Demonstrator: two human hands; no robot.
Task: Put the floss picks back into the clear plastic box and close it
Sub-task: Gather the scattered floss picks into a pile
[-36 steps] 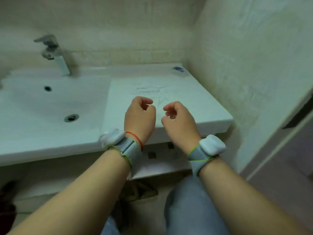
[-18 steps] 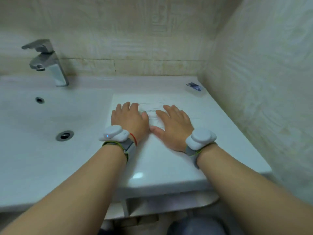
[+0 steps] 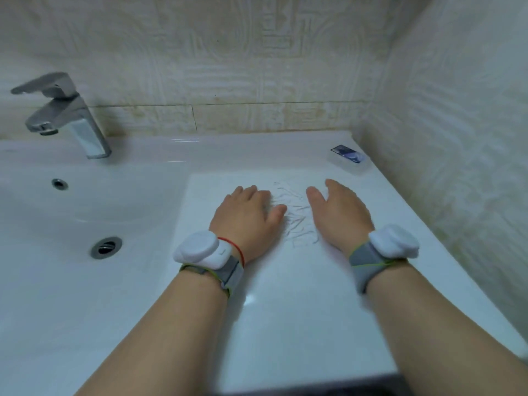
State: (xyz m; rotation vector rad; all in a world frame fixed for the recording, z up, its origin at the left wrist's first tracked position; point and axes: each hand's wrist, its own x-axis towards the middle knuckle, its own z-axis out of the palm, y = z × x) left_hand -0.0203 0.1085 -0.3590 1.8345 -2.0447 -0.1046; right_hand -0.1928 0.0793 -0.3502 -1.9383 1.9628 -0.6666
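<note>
Upper left of frame: a metal tap [image 3: 65, 115] stands over a white basin [image 3: 43, 224], with the drain [image 3: 106, 247] at middle left. Neither bears on the task.

Left of centre: the left hand [image 3: 245, 215] lies palm down on the white counter [image 3: 285, 310], fingers straight and holding nothing. Its thumb is at the left edge of the scatter.

Centre: the floss picks [image 3: 295, 218] lie loose and flat on the counter, scattered between the two hands. None can be seen in the box.

Right of centre: the right hand [image 3: 338, 215] has its fingers extended and grips nothing, and it borders the right edge of the scatter. Whether its palm bears on the surface cannot be told.

Upper right, near the wall corner: the clear plastic box [image 3: 350, 161], with a dark label on top, sits well apart from the picks. Whether its lid is open cannot be told.

Assessment: no pick is stowed, so the task is at its start. The picks are judged very light, thin and stiff, and likely to skate on the glazed counter. Lying flat, they would be awkward to pinch one at a time. Raking them into a heap between both hands, then pinching a bundle by the handles, looks sounder. The box is judged light and liable to slide, so it should be steadied by its side walls while filling and closing
</note>
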